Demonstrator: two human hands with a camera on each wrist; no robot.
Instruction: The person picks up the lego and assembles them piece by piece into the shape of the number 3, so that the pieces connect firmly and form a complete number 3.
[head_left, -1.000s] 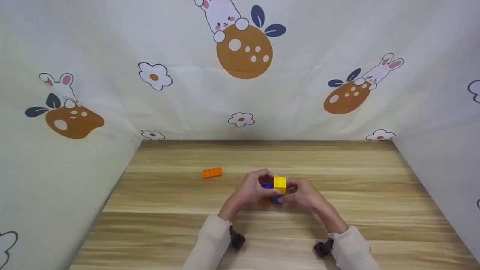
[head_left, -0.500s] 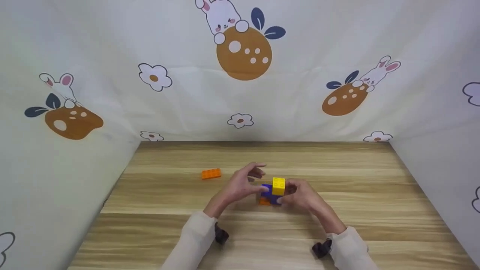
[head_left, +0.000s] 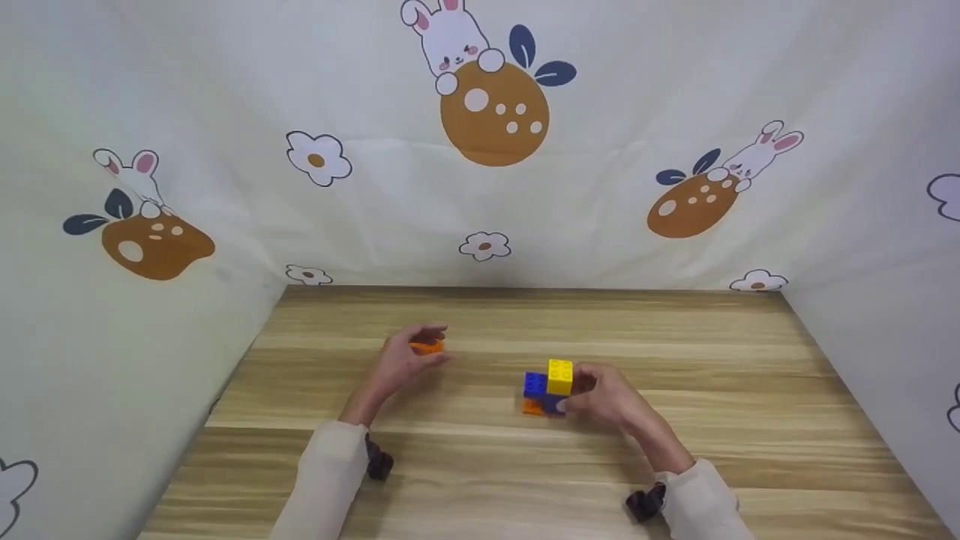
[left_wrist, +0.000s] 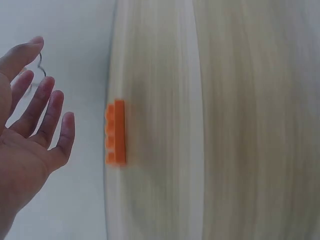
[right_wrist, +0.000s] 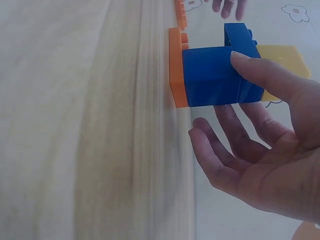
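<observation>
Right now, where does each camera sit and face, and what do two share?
Head: worn on the head, facing forward and down at the table and patterned cloth; the left hand, right hand and sleeves show.
Left wrist: on that wrist, looking past the left hand at the loose orange brick.
Right wrist: on that wrist, looking at the brick stack the right hand grips; left fingers show at the top edge.
Shared: head and left wrist both show the loose orange brick.

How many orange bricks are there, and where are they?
2. The loose orange brick lies on the table near the left hand; the bottom orange brick is the base of the stack that the right hand holds.
</observation>
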